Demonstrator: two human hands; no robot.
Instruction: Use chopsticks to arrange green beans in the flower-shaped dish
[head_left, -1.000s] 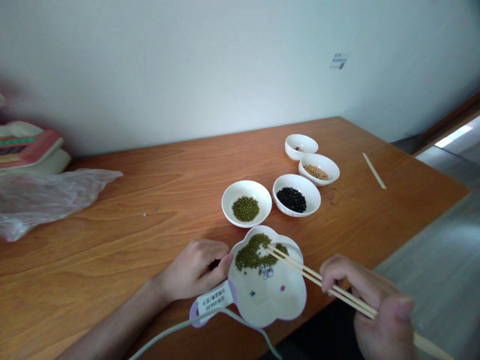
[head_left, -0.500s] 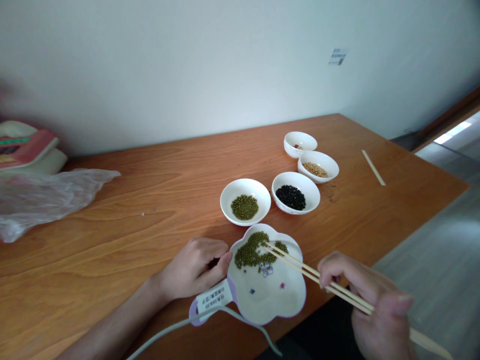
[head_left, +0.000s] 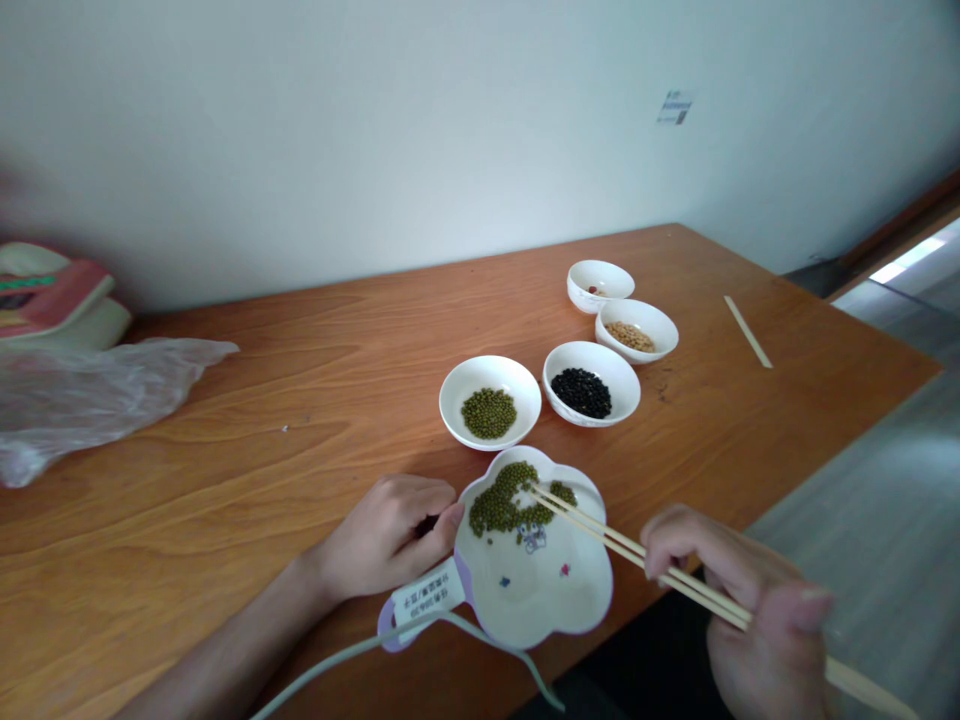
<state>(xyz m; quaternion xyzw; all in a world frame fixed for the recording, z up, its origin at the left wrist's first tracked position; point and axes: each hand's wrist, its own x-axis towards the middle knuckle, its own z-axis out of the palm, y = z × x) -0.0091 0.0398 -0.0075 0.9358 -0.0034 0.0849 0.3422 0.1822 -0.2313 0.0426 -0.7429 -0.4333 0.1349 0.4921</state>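
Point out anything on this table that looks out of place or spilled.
One thing stands out: a single loose stick lies alone near the table's far right edge, apart from the chopsticks in the right hand. A small speck sits on bare wood left of the bowls. No beans look spilled.

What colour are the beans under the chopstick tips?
Green, piled in the flower-shaped dish where the chopsticks point; head view shows the green beans clearly.
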